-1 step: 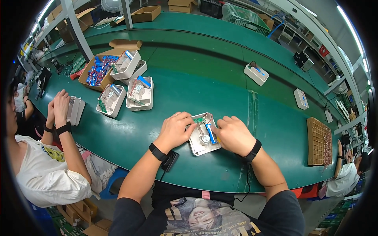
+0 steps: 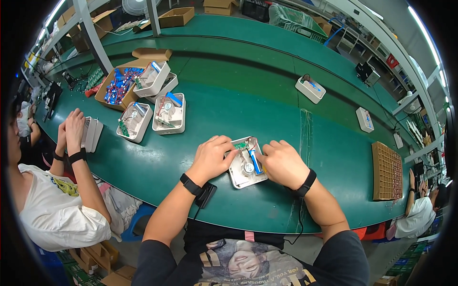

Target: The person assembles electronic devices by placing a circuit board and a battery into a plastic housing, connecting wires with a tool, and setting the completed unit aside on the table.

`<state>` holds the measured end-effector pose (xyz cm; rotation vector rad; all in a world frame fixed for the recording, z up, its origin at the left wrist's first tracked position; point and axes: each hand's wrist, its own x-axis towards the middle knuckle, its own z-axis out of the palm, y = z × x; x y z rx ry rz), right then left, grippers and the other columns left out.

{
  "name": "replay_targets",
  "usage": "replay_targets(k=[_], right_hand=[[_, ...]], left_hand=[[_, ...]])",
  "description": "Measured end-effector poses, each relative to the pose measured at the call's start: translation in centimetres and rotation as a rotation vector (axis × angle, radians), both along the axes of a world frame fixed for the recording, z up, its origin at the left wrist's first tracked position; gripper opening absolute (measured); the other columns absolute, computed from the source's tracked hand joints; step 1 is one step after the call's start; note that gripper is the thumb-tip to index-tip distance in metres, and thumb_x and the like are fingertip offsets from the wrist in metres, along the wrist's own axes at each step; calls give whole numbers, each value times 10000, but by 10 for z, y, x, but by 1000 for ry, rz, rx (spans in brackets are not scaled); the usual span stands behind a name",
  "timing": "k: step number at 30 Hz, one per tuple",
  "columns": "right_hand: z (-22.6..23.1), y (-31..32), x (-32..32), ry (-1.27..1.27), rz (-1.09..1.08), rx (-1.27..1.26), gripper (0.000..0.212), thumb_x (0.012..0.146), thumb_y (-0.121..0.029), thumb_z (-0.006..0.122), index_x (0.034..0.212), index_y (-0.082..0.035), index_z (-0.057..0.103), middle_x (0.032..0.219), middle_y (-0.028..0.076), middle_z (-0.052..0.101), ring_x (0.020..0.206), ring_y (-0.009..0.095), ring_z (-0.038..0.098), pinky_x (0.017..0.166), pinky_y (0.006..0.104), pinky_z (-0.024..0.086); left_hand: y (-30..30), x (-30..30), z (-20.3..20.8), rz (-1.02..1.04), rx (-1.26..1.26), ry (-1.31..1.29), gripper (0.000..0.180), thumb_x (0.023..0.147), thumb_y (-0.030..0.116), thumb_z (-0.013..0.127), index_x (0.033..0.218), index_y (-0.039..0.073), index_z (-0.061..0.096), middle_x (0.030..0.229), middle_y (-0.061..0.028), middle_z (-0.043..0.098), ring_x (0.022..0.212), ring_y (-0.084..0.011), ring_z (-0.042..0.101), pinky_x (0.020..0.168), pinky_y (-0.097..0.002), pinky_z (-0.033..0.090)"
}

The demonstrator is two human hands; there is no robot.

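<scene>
A white plastic housing [image 2: 237,174] lies open side up on the green workbench in front of me. Inside it are a green circuit board [image 2: 242,146], a round pale part [image 2: 248,168] and a blue cylindrical battery [image 2: 256,162], with thin wires near the top. My left hand [image 2: 213,156] grips the upper left wall, its thumb reaching over the rim toward the circuit board. Curled fingers of my right hand [image 2: 285,163] close on the right wall beside the battery; their tips are partly hidden. A bit of yellow [image 2: 265,168] shows under that hand.
Similar filled housings [image 2: 170,125] stand at the left, near a cardboard box [image 2: 106,98] of blue batteries. More sit far right [image 2: 311,91]. A cardboard divider tray [image 2: 380,171] lies at right, a black device [image 2: 206,195] by my left wrist. A co-worker's hands [image 2: 73,127] work at left.
</scene>
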<state>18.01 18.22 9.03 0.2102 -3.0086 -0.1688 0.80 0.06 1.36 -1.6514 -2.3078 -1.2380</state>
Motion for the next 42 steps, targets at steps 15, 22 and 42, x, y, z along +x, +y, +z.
replay_targets(k=[15, 22, 42], right_hand=[[-7, 1, -13, 92, -15, -153, 253, 832, -98, 701, 1073, -105, 778, 895, 60, 648, 871, 248, 634, 798, 396, 493], [-20, 2, -26, 32, -30, -218, 264, 794, -63, 715, 1052, -72, 765, 991, 90, 637, 985, 284, 599, 887, 405, 459], [-15, 13, -25, -5, -61, -558, 323, 742, 21, 696, 1038, -57, 798, 947, 86, 651, 966, 291, 586, 896, 394, 452]], left_hand=[[-2, -1, 2, -1, -4, 8, 141, 907, 179, 760, 867, 45, 741, 1016, -96, 735, 903, -313, 698, 764, -421, 571], [1, 0, 2, -8, 16, 18, 143, 907, 181, 759, 869, 45, 742, 1014, -96, 735, 907, -311, 701, 768, -420, 573], [0, 0, 1, -3, 5, 40, 145, 897, 186, 772, 870, 47, 741, 1027, -84, 736, 904, -303, 702, 752, -417, 573]])
